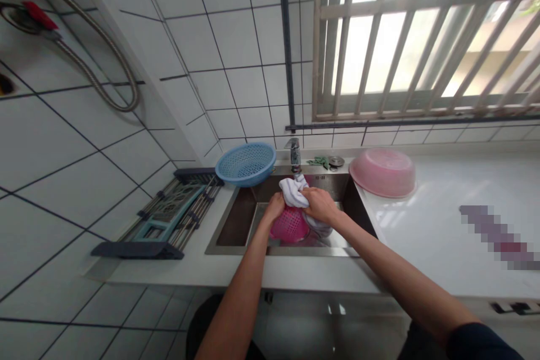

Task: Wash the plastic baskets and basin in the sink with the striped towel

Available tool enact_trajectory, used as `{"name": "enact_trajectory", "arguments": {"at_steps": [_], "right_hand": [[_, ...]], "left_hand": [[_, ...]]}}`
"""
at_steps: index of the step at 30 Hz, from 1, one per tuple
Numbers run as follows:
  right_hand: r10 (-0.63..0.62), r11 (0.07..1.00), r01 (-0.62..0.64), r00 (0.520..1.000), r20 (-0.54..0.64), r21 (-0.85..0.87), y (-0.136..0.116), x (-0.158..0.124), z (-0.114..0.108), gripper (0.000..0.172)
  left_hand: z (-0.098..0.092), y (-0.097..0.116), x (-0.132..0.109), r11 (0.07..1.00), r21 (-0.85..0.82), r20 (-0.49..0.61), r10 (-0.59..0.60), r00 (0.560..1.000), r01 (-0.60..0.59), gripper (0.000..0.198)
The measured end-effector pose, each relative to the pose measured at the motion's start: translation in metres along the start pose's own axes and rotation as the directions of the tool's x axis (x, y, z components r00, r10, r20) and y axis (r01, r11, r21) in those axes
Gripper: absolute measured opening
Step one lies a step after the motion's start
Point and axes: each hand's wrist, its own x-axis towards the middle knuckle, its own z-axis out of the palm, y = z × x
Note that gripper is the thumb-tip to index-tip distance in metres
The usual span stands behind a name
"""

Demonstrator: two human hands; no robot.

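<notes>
Over the steel sink (pixel 228 230), my right hand (pixel 321 205) is closed around a white striped cloth (pixel 293 191). The cloth is bunched up, and part of it hangs down on the right of a pink perforated basket (pixel 290 226). My left hand (pixel 275 206) is closed at the upper left of this basket and seems to grip its rim, close beside the cloth; its fingertips are hidden. The basket is tilted inside the sink. Just behind the cloth stands a chrome faucet (pixel 295 154).
A blue perforated basket (pixel 246 164) sits over the sink's back left corner. A folding rack (pixel 172 216) lies on the left counter. An upturned pink basin (pixel 383 171) is at the right, near a drain strainer (pixel 336 161) and a green scrap (pixel 319 162). A pixelated object (pixel 500 236) lies farther right.
</notes>
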Motion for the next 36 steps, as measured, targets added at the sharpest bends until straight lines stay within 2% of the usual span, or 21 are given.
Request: {"name": "enact_trajectory", "arguments": {"at_steps": [2,4,6,9,11,16,19,22,24,28,31,34,36], "right_hand": [[-0.029,0.999,0.030,1.000,-0.006,0.015,0.005,0.001,-0.002,0.024],[0.001,1.000,0.000,0.999,-0.035,0.023,0.015,0.003,-0.006,0.029],[0.126,0.992,-0.125,0.989,-0.072,0.023,0.029,0.007,-0.009,0.031],[0.360,0.933,-0.360,0.930,-0.079,0.013,0.051,0.013,-0.014,0.031],[0.398,0.917,-0.398,0.916,-0.058,0.007,0.060,0.014,-0.014,0.031],[0.192,0.981,-0.192,0.980,-0.045,0.007,0.053,0.004,-0.020,0.024],[0.090,0.996,-0.088,0.993,-0.075,0.025,0.044,-0.002,-0.031,0.026],[0.119,0.993,-0.117,0.986,-0.116,0.028,0.043,-0.002,-0.041,0.027],[0.165,0.986,-0.164,0.980,-0.109,0.019,0.045,0.000,-0.040,0.027],[0.196,0.981,-0.195,0.980,-0.044,0.013,0.042,0.002,-0.027,0.030],[0.168,0.985,-0.167,0.985,-0.035,0.047,0.029,0.002,-0.015,0.028],[0.054,0.995,-0.052,0.998,-0.016,0.084,0.012,0.002,-0.008,0.028],[0.004,0.995,-0.003,1.000,-0.009,0.097,0.005,0.002,-0.005,0.029]], "left_hand": [[0.000,-0.001,-0.002,0.999,0.036,-0.023,-0.001,1.000,0.002,0.040],[0.000,0.000,-0.005,0.999,0.042,-0.038,0.011,0.999,-0.009,0.041],[0.001,0.003,-0.008,0.999,0.041,-0.040,0.037,0.998,-0.036,0.049],[0.002,0.005,-0.011,0.997,0.021,-0.016,0.078,0.997,-0.078,0.061],[0.002,0.004,-0.012,0.996,0.000,0.003,0.088,0.996,-0.088,0.064],[0.002,-0.003,-0.008,0.996,-0.022,-0.026,0.086,0.996,-0.087,0.068],[0.010,-0.001,-0.005,0.992,-0.097,-0.053,0.071,0.996,-0.076,0.072],[0.022,0.002,-0.007,0.973,-0.206,-0.039,0.095,0.995,-0.101,0.071],[0.026,0.002,-0.009,0.965,-0.238,0.022,0.114,0.993,-0.106,0.064],[0.020,-0.002,-0.008,0.973,-0.229,0.155,0.069,0.986,-0.032,0.047],[0.011,-0.002,-0.002,0.974,-0.226,0.088,0.027,0.996,-0.007,0.042],[0.008,-0.002,0.003,0.982,-0.190,-0.039,-0.009,0.999,0.001,0.040],[0.008,-0.005,0.004,0.987,-0.161,-0.079,0.001,0.997,-0.014,0.039]]}}
